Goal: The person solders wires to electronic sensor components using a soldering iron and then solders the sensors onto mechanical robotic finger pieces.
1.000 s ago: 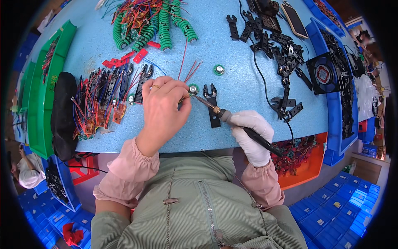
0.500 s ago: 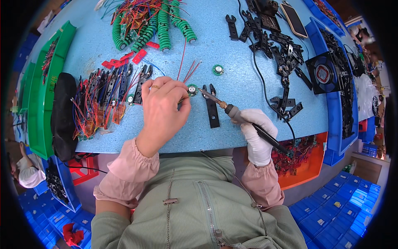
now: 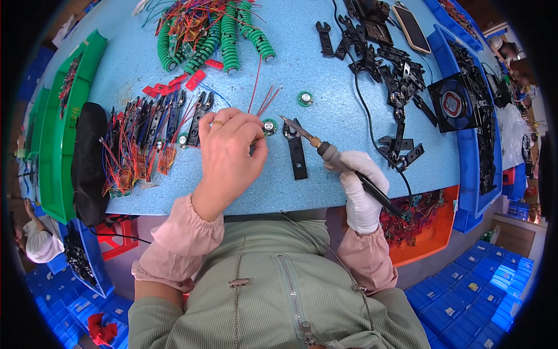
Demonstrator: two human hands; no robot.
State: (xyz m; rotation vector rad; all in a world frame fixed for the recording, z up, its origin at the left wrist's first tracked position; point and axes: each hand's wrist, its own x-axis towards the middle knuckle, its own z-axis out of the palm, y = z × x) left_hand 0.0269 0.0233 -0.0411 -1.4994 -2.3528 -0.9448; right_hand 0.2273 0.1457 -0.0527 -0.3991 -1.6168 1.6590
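Note:
My right hand (image 3: 363, 186), in a white glove, is closed around a soldering iron (image 3: 332, 156). Its metal tip points up and left, a short gap from a small round speaker (image 3: 269, 127) with a green rim. That speaker lies against the fingertips of my bare left hand (image 3: 232, 154), which are pinched together. Thin red wires (image 3: 268, 100) stick out past those fingers; where they are gripped is hidden. Partly behind the iron's tip lies a black wrench-shaped plastic part (image 3: 298, 157). A second round speaker (image 3: 305, 98) rests farther off on the blue tabletop (image 3: 325, 192).
To the left are black parts with wires and small boards (image 3: 139, 139), a black pouch (image 3: 90, 163) and a green bin (image 3: 55, 192). Green coils (image 3: 229, 41) lie far off. Right are more black parts (image 3: 401, 87), a fan (image 3: 453, 103), a phone (image 3: 411, 26) and the iron's cord (image 3: 363, 99).
The soldering iron's tip has drawn back slightly to the right and up, away from the speaker near my left fingertips. My left hand has stayed almost still.

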